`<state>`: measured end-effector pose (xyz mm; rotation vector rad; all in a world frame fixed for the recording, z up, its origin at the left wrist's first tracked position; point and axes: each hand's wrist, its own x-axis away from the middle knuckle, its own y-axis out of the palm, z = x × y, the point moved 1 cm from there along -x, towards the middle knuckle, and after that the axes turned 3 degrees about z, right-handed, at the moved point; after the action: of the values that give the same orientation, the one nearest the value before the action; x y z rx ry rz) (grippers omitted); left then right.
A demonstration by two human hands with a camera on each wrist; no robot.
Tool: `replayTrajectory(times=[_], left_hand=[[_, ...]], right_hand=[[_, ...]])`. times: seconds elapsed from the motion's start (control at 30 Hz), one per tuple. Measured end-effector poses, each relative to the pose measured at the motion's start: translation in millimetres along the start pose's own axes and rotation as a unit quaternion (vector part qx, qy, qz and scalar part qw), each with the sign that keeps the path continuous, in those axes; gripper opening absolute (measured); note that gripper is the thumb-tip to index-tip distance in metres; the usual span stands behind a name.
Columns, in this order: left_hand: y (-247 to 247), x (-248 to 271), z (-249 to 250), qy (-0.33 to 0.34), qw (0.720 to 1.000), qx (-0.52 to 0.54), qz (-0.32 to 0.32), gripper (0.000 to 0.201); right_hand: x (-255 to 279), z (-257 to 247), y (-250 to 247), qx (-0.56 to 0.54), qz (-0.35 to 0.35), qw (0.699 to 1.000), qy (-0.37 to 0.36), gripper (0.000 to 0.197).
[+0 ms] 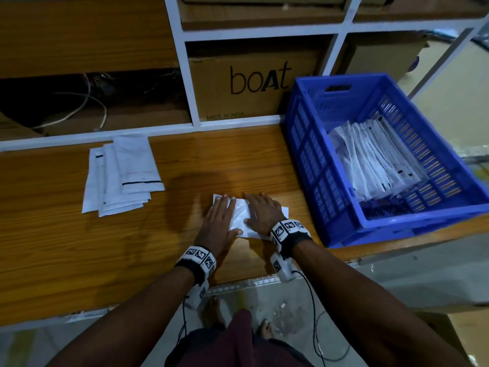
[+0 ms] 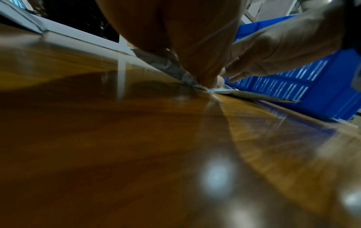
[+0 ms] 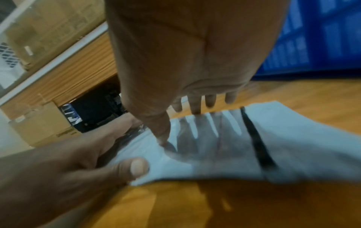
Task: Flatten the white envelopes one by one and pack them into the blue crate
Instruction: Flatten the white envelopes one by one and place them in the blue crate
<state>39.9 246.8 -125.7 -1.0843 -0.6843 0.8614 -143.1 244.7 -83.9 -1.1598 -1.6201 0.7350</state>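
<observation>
One white envelope lies flat on the wooden table, and both hands press on it. My left hand covers its left part, fingers straight, thumb at the near edge. My right hand lies flat on its right part, fingers spread. In the right wrist view the right hand presses the envelope, which has a black stripe, beside the left hand. The blue crate stands at right and holds several white envelopes. A pile of white envelopes lies at left.
White-framed shelving runs behind the table, with a cardboard box marked "boat" right behind the crate's left corner. Loose cables lie in the dark shelf bay at left. The table's front edge is close below my wrists.
</observation>
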Motion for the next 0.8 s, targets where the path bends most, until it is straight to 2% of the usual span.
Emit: replayTrajectory(times=[0.1,0.17,0.3,0.43,0.5,0.57,0.67,0.8], left_hand=[[-2,1,0,0.009,0.999,-0.027,0.022,0.104],[-5,2,1,0.008,0.998,-0.06,0.03,0.11],[-5,5,3,-0.005,0.996,-0.073,0.056,0.111],[-3,7,1,-0.015,0.997,-0.052,0.052,0.108],[-4,6,0,-0.031,0.997,-0.054,0.04,0.111],[-3,6,-5,-0.063,0.996,-0.05,0.031,0.12],[3,9,-14,-0.131,0.991,-0.021,0.006,0.13],[4,10,-16,-0.144,0.989,-0.009,-0.028,0.114]], right_hand=[[-12,-11,-12,0.029,0.008,1.0,-0.005,0.08],[-19,-15,-18,0.048,0.017,0.999,-0.006,0.067],[-20,-22,-34,-0.007,-0.046,0.999,0.007,0.038],[-14,-31,-40,-0.039,-0.068,0.997,0.021,0.033],[-10,-36,-41,-0.05,-0.065,0.996,0.022,0.037],[-5,-38,-43,-0.053,-0.063,0.996,0.023,0.03],[4,-39,-56,-0.043,-0.034,0.998,0.044,0.019],[20,-44,-86,-0.022,0.039,0.997,0.059,0.023]])
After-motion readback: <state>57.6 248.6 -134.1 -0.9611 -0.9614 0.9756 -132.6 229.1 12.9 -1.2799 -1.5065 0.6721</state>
